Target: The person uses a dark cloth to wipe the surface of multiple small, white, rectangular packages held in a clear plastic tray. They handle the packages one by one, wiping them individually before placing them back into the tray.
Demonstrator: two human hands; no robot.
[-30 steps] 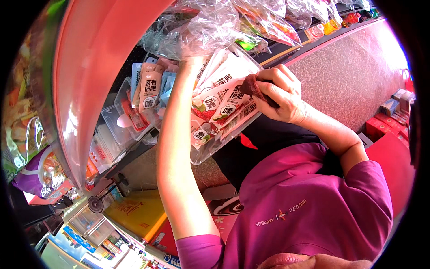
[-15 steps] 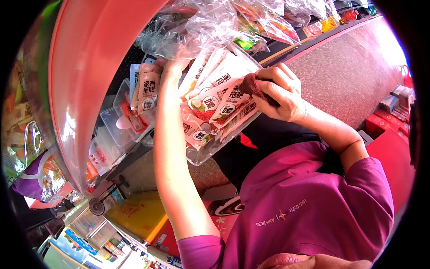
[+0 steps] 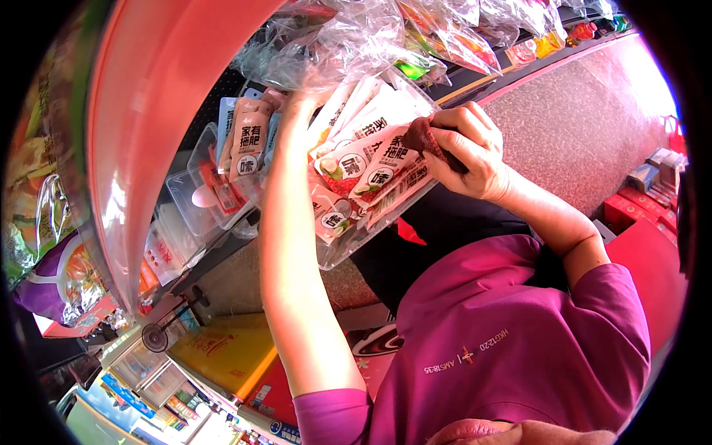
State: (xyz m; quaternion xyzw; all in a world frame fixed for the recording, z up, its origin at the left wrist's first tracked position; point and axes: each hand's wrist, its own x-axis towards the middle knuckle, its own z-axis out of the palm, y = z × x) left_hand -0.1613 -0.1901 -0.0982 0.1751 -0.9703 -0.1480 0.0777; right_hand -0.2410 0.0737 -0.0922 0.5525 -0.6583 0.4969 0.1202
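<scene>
A clear plastic box (image 3: 388,222) full of pink-and-white snack sachets (image 3: 354,165) is tilted in front of me. My right hand (image 3: 475,152) is closed on a bunched dark red cloth (image 3: 429,141) at the box's right side, over the sachets. My left arm reaches across the box's left side, and my left hand (image 3: 305,96) is at its far left corner. Crinkled clear plastic bags (image 3: 326,48) hide the left fingers, so their grip does not show.
Left of my arm stand clear bins (image 3: 191,204) with more sachets (image 3: 248,144). A curved pink shelf edge (image 3: 141,133) rises at the left. Bagged goods (image 3: 452,33) line the shelf at the back. Red boxes (image 3: 641,208) are stacked at the right, above the speckled floor (image 3: 571,119).
The view has shifted slightly, moving the shelf and bins a little in the picture. Both hands keep nearly the same places at the box, the right still on the cloth.
</scene>
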